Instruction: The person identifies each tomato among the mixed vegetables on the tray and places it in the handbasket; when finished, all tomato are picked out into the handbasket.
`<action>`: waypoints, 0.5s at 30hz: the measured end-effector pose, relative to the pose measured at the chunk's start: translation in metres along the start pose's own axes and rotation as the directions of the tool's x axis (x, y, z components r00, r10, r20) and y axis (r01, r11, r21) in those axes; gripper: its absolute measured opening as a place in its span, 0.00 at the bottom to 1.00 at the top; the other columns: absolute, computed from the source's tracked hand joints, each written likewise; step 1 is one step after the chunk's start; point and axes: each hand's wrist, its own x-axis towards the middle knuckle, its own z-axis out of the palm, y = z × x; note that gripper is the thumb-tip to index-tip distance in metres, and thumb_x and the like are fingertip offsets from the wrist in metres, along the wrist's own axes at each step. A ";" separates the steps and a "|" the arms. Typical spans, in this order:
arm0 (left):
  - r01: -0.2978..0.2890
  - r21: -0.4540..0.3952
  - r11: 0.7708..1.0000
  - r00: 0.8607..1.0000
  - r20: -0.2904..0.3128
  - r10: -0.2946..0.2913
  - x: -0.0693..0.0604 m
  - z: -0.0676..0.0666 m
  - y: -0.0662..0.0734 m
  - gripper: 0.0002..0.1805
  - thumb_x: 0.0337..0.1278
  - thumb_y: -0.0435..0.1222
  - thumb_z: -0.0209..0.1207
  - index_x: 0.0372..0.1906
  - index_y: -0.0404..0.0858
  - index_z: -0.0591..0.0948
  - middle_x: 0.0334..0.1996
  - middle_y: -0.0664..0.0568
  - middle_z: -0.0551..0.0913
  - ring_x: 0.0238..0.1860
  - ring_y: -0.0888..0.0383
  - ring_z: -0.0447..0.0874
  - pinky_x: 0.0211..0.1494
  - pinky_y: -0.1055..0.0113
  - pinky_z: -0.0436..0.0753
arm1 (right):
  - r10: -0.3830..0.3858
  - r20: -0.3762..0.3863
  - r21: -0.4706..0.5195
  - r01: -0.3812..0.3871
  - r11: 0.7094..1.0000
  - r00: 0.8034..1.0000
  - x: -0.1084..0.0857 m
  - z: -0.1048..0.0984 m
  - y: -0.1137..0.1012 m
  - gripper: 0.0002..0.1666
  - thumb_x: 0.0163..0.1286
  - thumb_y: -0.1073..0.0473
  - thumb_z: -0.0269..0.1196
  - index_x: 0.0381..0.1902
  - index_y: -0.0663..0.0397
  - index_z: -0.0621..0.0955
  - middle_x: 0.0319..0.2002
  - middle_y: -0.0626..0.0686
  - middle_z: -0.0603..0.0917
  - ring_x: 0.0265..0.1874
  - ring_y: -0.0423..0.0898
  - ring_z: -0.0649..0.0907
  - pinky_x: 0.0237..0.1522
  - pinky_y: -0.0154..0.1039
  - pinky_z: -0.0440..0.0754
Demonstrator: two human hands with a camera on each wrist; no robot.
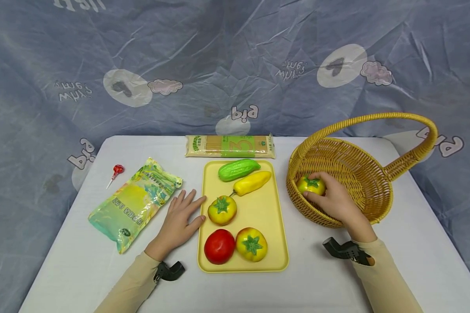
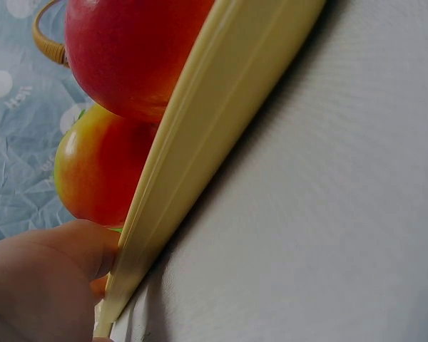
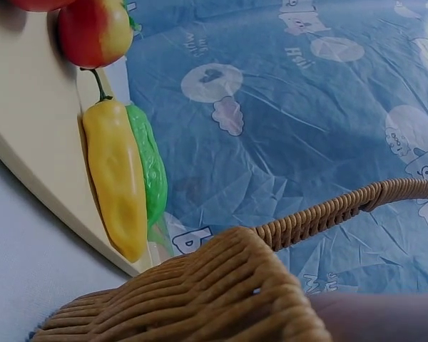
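In the head view my right hand is inside the wicker basket. Its thumb and fingers grip a yellow-orange tomato with a green leafy top, against the basket's left inner side. My left hand lies with fingers spread, its fingertips touching the left rim of a yellow tray. On that tray are a red tomato, two yellow-orange tomatoes, a yellow pepper and a green bumpy vegetable. The basket wall mostly hides the right hand in its wrist view.
Behind the tray lies a pack of noodles. A green and yellow pouch is left of my left hand, with a red lollipop beyond it. The basket's tall handle arches up to the right. A patterned blue-grey cloth hangs behind.
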 end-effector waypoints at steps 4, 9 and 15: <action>0.002 0.001 1.000 1.000 0.004 -0.002 0.000 0.000 -0.001 0.29 0.65 0.44 0.62 0.70 0.44 0.77 0.76 0.36 0.66 0.80 0.29 0.51 0.79 0.30 0.48 | 0.016 0.034 -0.007 -0.016 1.000 0.999 0.000 0.000 0.000 0.27 0.68 0.58 0.68 0.61 0.58 0.73 0.55 0.68 0.79 0.45 0.59 0.81 0.37 0.39 0.76; 0.000 0.006 1.000 1.000 0.002 0.000 0.001 0.001 -0.001 0.29 0.65 0.44 0.62 0.70 0.45 0.77 0.76 0.37 0.66 0.80 0.29 0.51 0.79 0.30 0.48 | 0.016 0.039 -0.004 -0.015 1.000 0.999 0.001 0.000 -0.001 0.26 0.68 0.59 0.68 0.61 0.58 0.73 0.55 0.68 0.79 0.45 0.59 0.80 0.37 0.39 0.76; 0.003 0.004 1.000 1.000 0.000 -0.003 0.001 0.001 -0.001 0.29 0.64 0.44 0.63 0.70 0.45 0.77 0.76 0.37 0.66 0.80 0.29 0.50 0.78 0.30 0.48 | 0.025 0.039 0.001 -0.025 1.000 0.999 0.001 0.000 -0.001 0.26 0.69 0.58 0.67 0.61 0.58 0.73 0.55 0.68 0.79 0.45 0.59 0.81 0.38 0.39 0.76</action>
